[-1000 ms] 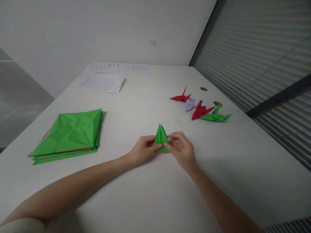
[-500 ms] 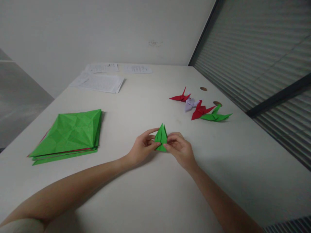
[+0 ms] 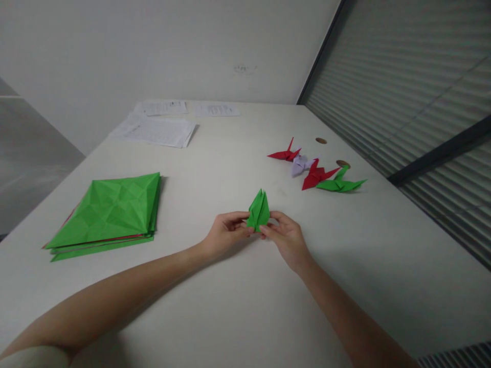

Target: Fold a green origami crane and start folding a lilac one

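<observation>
Between my hands, just above the white table (image 3: 238, 286), stands a small piece of folded green origami paper (image 3: 259, 210) with its pointed ends up. My left hand (image 3: 229, 228) pinches its lower left side, thumb in front and fingers behind. On the other side my right hand (image 3: 284, 232) grips the lower right edge, its thumb near the bottom of the paper. Both hands are closed on it, and the fingertips behind the paper are partly hidden.
At the left lies a stack of creased green paper sheets (image 3: 115, 207) with some red edges. Folded cranes sit at the right: red (image 3: 286, 155), lilac (image 3: 300, 165), red (image 3: 316, 175) and green (image 3: 339, 184). Printed papers (image 3: 157, 132) lie at the back. Window blinds (image 3: 414, 92) border the right side.
The folded green paper has shifted slightly right and up and turned a little. Its pointed flaps now stand more apart down the middle. Both hands still hold it.
</observation>
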A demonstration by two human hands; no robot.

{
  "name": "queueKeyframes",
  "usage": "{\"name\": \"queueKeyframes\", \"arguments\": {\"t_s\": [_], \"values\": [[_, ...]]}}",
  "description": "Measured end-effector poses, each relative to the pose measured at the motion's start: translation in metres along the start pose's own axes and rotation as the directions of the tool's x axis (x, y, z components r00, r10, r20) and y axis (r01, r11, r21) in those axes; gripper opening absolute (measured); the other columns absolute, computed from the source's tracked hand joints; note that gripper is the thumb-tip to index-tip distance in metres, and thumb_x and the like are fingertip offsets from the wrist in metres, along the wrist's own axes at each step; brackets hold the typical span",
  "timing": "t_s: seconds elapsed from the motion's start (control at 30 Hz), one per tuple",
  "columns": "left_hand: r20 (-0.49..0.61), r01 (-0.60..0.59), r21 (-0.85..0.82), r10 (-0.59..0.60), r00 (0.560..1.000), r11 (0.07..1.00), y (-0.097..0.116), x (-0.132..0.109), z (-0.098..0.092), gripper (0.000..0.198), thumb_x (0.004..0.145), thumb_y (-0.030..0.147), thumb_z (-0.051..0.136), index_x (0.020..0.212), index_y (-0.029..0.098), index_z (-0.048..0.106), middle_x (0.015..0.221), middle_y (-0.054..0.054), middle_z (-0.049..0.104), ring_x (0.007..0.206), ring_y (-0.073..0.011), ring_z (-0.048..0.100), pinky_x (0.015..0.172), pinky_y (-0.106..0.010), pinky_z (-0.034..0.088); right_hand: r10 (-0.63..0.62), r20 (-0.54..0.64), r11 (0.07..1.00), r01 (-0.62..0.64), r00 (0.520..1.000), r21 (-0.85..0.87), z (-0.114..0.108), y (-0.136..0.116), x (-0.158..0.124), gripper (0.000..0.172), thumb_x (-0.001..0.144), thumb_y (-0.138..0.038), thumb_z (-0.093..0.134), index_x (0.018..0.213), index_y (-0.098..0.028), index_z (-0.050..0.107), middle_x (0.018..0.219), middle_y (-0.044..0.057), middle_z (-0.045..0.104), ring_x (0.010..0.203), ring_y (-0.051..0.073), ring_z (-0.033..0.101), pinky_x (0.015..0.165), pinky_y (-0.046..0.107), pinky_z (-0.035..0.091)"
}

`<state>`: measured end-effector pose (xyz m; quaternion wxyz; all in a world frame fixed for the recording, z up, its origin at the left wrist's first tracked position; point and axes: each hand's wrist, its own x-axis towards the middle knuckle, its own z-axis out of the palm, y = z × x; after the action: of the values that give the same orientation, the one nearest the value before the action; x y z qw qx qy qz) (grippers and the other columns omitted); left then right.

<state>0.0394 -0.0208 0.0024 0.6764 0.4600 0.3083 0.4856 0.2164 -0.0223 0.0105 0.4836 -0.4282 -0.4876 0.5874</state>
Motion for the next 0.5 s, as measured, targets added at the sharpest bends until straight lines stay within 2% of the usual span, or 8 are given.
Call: {"name": "queueKeyframes", "arguments": {"t_s": [0.17,0.33,0.4,0.5], "values": [[-0.044,-0.043,0.047,0.045,0.998,0.998,0.0067,-0.003,0.0052,0.032,0.068,0.027,0.083,0.095,0.013,0.072,0.079,-0.006,0.072,0.066,-0.0125,0.064,0.062,-0.024,0.05,-0.038,0.029,0.998,0.039,0.999,-0.048,0.0028,-0.0033,-0.0014,0.024,0.069,-0.037,0.079,0.084,-0.02,0.07,0.082,0.001,0.066,0.065,0.012,0.059,0.056,0.026,0.049],[-0.028,-0.138,0.07,0.14,0.99,0.988,0.0103,-0.0038,0.01,0.021,0.07,0.029,0.082,0.08,0.014,0.072,0.084,-0.007,0.071,0.067,-0.0126,0.065,0.056,-0.022,0.049,-0.133,0.021,0.989,0.135,0.991,-0.067,0.0035,-0.0008,-0.0031,0.017,0.069,-0.037,0.08,0.079,-0.023,0.076,0.085,0.002,0.058,0.06,0.011,0.057,0.049,0.026,0.049],[-0.062,-0.125,0.046,0.128,0.99,0.991,0.0091,-0.0026,0.0096,0.021,0.067,0.031,0.083,0.073,0.013,0.073,0.084,-0.008,0.072,0.065,-0.0131,0.064,0.055,-0.023,0.049,-0.179,0.01,0.982,0.18,0.984,-0.06,0.0034,0.0013,-0.0039,0.014,0.07,-0.036,0.08,0.081,-0.027,0.078,0.087,0.001,0.055,0.058,0.009,0.056,0.048,0.026,0.048],[-0.117,-0.055,-0.055,0.048,0.992,0.997,0.0065,-0.0017,0.0096,0.022,0.064,0.032,0.085,0.069,0.014,0.074,0.076,-0.008,0.073,0.061,-0.0146,0.065,0.056,-0.027,0.051,-0.196,0.025,0.979,0.197,0.98,-0.046,0.003,0.0039,-0.0048,0.01,0.074,-0.035,0.077,0.083,-0.031,0.079,0.093,0.001,0.053,0.059,0.008,0.057,0.048,0.026,0.048]]}}
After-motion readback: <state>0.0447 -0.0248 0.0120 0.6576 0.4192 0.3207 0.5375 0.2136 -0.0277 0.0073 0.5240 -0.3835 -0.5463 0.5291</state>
